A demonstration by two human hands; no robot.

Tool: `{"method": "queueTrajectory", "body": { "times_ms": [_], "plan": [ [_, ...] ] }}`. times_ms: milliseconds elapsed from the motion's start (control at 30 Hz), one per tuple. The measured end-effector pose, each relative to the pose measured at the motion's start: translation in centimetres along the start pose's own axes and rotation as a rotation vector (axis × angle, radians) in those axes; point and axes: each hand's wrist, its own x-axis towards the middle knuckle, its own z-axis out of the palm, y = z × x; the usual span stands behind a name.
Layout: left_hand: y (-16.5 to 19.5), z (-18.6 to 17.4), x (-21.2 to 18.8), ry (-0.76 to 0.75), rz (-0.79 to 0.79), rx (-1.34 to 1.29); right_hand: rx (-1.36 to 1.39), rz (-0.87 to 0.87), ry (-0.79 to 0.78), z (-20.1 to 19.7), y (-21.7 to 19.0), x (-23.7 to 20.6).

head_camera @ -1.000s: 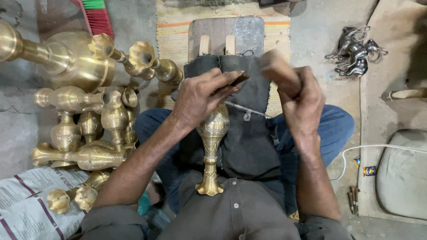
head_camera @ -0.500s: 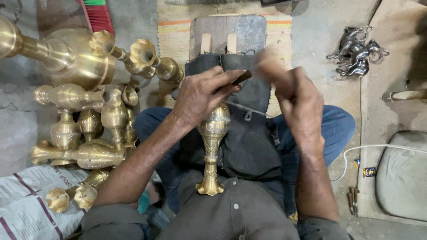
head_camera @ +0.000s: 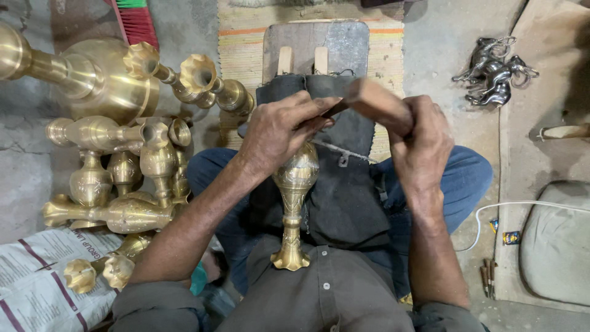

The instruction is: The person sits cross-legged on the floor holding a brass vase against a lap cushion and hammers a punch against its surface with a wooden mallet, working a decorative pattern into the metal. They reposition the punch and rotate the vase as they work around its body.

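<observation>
View from the head camera, looking down into the lap of a seated person. An engraved brass vase with a bulbous body and a flared, lobed foot [head_camera: 294,203] lies lengthwise on a dark cloth apron [head_camera: 347,184], foot toward 6 o'clock against the person's grey shirt, body toward 12 o'clock under the hands.

Left hand [head_camera: 279,132]: fingers closed over the upper body of the vase, pressing it down; the fingertips also pinch a thin dark tool [head_camera: 335,110] that points toward 3 o'clock. Its tip is hidden, so the exact point of contact with the brass cannot be told.

Right hand [head_camera: 424,138]: fist closed around a blocky wooden mallet [head_camera: 375,101], whose head sits at 10 o'clock of the fist, just beside the back end of the dark tool.

Judged from this pose, good work calls for short, light strokes square on the tool's end, with the left hand keeping the vase from rolling on the cloth and the tool's angle held steady.

Surroundings: a heap of plain polished brass vases [head_camera: 117,154] at 9 o'clock on the concrete floor; printed newspaper sheets [head_camera: 37,283] at 7 o'clock; dark metal animal figurines [head_camera: 495,77] at 2 o'clock; a striped woven mat [head_camera: 246,37] at 12 o'clock.
</observation>
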Motion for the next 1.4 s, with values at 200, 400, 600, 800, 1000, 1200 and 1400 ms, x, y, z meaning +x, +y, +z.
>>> {"method": "queueTrajectory", "body": {
  "times_ms": [200, 400, 600, 800, 1000, 1200, 1400],
  "plan": [
    [0.5, -0.4, 0.0, 0.005, -0.005, -0.038, 0.032, 0.012, 0.009, 0.2, -0.1, 0.1],
    [0.8, -0.9, 0.3, -0.008, -0.016, -0.050, 0.022, 0.009, -0.007, -0.1, -0.3, 0.0],
    [0.6, -0.8, -0.3, 0.014, -0.001, -0.079, 0.009, -0.026, -0.068, -0.7, -0.6, 0.2],
    [-0.1, -0.2, -0.7, 0.023, -0.119, -0.220, -0.060, -0.072, -0.096, -0.9, -0.3, 0.2],
    [0.8, 0.1, -2.5, 0.288, -0.123, -0.410, 0.081, 0.001, -0.088, -0.9, 0.1, 1.0],
    [0.9, 1.0, -3.3, 0.341, 0.039, -0.210, -0.149, -0.280, -0.125, -1.9, -0.5, 2.2],
    [0.4, 1.1, -3.5, 0.346, 0.076, -0.045, -0.201, -0.387, -0.064, -2.7, -0.5, 3.1]
  ]
}}
